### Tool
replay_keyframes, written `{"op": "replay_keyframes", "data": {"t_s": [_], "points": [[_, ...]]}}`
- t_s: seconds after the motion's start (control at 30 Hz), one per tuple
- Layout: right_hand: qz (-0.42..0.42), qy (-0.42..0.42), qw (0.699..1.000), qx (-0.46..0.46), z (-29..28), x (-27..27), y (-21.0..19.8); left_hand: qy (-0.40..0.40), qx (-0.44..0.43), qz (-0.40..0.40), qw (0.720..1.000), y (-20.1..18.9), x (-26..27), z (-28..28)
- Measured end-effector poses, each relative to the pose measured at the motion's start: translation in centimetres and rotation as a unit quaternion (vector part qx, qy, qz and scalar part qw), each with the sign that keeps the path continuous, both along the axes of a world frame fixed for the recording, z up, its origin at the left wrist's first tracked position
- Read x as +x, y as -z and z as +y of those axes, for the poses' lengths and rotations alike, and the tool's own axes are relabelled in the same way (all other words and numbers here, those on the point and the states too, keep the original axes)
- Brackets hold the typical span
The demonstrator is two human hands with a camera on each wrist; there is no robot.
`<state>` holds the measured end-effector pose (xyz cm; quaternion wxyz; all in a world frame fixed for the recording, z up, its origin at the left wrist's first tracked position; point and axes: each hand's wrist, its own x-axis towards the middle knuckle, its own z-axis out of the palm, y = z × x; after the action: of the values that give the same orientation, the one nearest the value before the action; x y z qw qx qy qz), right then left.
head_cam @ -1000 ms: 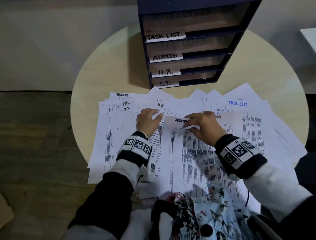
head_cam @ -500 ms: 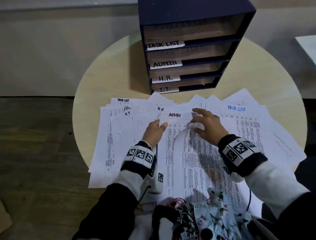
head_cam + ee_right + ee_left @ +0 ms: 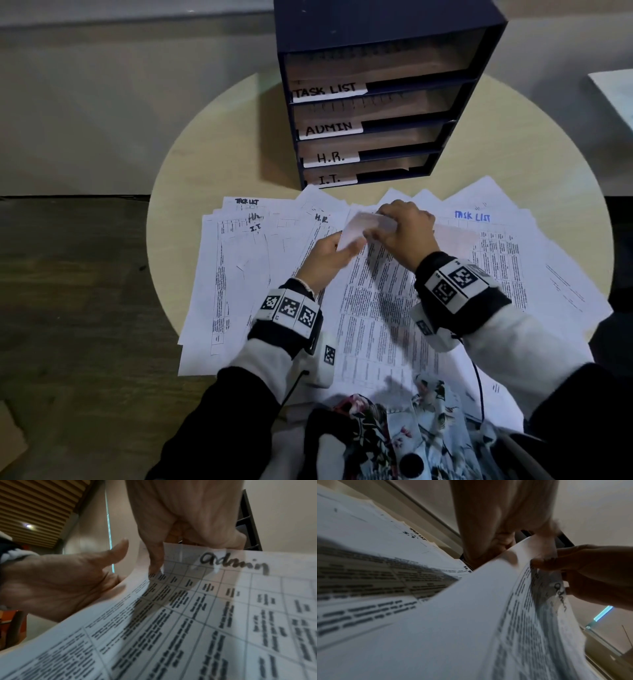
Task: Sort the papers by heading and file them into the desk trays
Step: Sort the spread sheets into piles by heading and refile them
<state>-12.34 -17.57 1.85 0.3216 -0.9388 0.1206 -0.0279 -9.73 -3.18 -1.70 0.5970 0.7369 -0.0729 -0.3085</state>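
Note:
Printed sheets (image 3: pixel 239 274) with handwritten headings lie fanned over the round table (image 3: pixel 212 144). My right hand (image 3: pixel 407 229) pinches the top edge of the Admin sheets (image 3: pixel 363 228) and holds it off the pile. The thumb (image 3: pixel 154 561) presses beside the word "admin" on the Admin sheets (image 3: pixel 223 601). My left hand (image 3: pixel 325 257) is at the raised left corner. Its fingers go behind the paper and its thumb (image 3: pixel 118 551) stands off it. The dark blue tray unit (image 3: pixel 376 44) stands behind, with slots labelled TASK LIST, ADMIN, H.R. and I.T.
A sheet headed TASK LIST in blue (image 3: pixel 472 216) lies right of my hands, and an H.R. sheet (image 3: pixel 321 218) lies to their left. Papers overhang the table's near edge. Dark floor (image 3: pixel 68 308) is on the left. Floral cloth (image 3: pixel 394 428) sits at my lap.
My right hand has raised the top edge of the Admin sheets off the pile, hiding the heading from the head view. My left hand moved right, up to the lifted corner.

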Motion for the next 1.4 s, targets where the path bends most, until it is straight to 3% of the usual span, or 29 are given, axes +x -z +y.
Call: {"op": "replay_keyframes", "data": {"t_s": [0.13,0.23,0.3,0.4,0.47,0.57,0.67,0.77,0.83,1.0,1.1,1.2,1.4], "points": [[-0.015,0.017,0.99,0.139,-1.1,-0.6,0.1,-0.042,0.069,-0.037,0.996,0.5,0.0,0.2],[-0.032,0.146,0.983,0.106,-4.1,-1.8,1.0,-0.087,0.055,-0.042,0.994,-0.6,0.9,1.3],[0.006,0.217,0.957,0.192,-6.3,-2.7,1.9,-0.11,0.012,-0.022,0.994,-1.4,1.5,2.3],[0.039,0.208,0.89,0.404,-7.1,-3.4,2.8,-0.099,-0.042,-0.019,0.994,-3.2,1.8,2.4],[-0.048,0.176,0.902,0.39,-6.6,-3.0,1.9,-0.082,-0.05,-0.052,0.994,-5.4,1.6,1.5],[-0.233,0.132,0.906,0.328,-5.6,-2.0,-2.8,-0.141,-0.071,-0.163,0.974,-10.0,2.2,0.0],[-0.42,0.072,0.868,0.256,-5.6,-1.1,-8.0,-0.22,-0.122,-0.312,0.916,-14.4,3.2,-0.4],[-0.497,0.031,0.827,0.259,-5.5,-0.9,-10.0,-0.225,-0.187,-0.338,0.894,-16.0,3.3,-0.5],[-0.47,0.041,0.832,0.293,-4.9,-1.3,-9.3,-0.228,-0.191,-0.298,0.907,-15.1,3.0,-0.4],[-0.338,0.117,0.861,0.362,-4.1,-2.6,-5.0,-0.197,-0.088,-0.136,0.967,-9.1,1.1,-0.1],[-0.33,0.125,0.873,0.336,-4.7,-1.7,-4.7,-0.21,-0.026,-0.081,0.974,-6.8,1.5,-0.2],[-0.323,0.122,0.885,0.313,-5.7,-0.3,-4.8,-0.222,-0.016,-0.081,0.971,-7.1,2.3,-0.7],[-0.13,0.173,0.953,0.21,-7.4,1.9,-2.3,-0.198,0.03,-0.039,0.979,-5.5,3.6,-1.2]]}}
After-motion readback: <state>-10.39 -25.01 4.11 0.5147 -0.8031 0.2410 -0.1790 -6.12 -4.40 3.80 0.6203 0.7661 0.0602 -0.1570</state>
